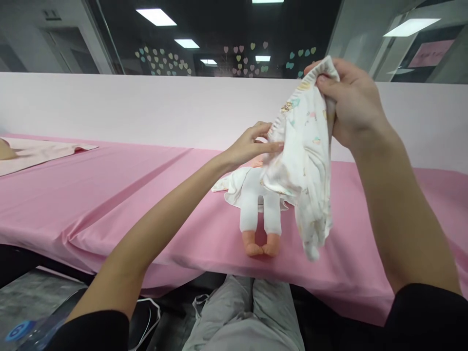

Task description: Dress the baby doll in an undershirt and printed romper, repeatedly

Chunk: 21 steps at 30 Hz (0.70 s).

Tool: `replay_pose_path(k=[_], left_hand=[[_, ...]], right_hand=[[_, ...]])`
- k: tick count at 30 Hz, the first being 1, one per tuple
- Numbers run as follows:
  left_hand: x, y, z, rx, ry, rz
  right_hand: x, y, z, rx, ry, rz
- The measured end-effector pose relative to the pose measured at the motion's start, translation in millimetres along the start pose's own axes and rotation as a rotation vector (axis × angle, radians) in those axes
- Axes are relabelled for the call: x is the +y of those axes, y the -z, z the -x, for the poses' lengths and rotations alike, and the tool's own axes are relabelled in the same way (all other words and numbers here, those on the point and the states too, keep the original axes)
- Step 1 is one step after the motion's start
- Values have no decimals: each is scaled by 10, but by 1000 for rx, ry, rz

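Note:
A pair of white printed baby pants [310,146] hangs in the air above the table, its gathered waistband slanting between my hands. My right hand [351,97] pinches the upper end of the waistband with the thumb in front. Lower down on the left, my left hand [252,141] is closed on the other end of the waistband. Behind and below the pants, a doll [252,204] lies on its back with its feet toward me. White clothing covers the doll's body and legs, and a loose white top [234,187] spreads around it. The pants hide most of its head.
A pink cloth [146,180] covers the table. At the far left lies a pale mat [40,153] with a beige object [6,150] on it. A white partition [146,107] rises behind. A clear bottle with a blue cap [21,330] and a white cable [155,312] are low left.

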<state>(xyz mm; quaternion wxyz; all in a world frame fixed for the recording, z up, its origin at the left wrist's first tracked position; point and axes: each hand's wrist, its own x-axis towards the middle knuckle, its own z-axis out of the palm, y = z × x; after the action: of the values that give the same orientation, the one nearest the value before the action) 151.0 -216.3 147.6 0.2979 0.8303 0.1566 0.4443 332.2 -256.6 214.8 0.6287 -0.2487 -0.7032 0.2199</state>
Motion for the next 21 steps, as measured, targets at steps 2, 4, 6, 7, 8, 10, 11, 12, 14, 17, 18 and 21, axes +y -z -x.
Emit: replay_pose_path(k=[2, 4, 6, 7, 8, 10, 11, 12, 14, 17, 18, 21], left_hand=[[-23, 76, 48, -3, 47, 42], [-47, 158, 104, -58, 110, 25], [-95, 230, 136, -137, 153, -86], [-129, 256, 138, -172, 164, -165], [-170, 274, 132, -201, 165, -243], [-258, 284, 104, -229, 138, -345], [-299, 277, 89, -235, 118, -365], [-335, 265, 78, -237, 103, -374], [-388, 235, 76, -240, 92, -388], [-427, 198, 111, -245, 101, -372], [-434, 189, 125, -234, 102, -350], [-438, 159, 155, -183, 132, -285]], right_hand=[[100, 102, -37, 38, -58, 107], [285, 221, -46, 76, -172, 276], [517, 322, -19, 34, -284, 469], [630, 350, 7, -17, -323, 560], [730, 358, 41, -81, -339, 631], [869, 297, 125, -219, -292, 676], [906, 231, 173, -287, -241, 641], [924, 148, 222, -348, -189, 577], [926, -40, 315, -444, -136, 424], [933, -256, 433, -517, -218, 258], [947, -294, 468, -532, -272, 206], [988, -316, 573, -548, -415, 44]])
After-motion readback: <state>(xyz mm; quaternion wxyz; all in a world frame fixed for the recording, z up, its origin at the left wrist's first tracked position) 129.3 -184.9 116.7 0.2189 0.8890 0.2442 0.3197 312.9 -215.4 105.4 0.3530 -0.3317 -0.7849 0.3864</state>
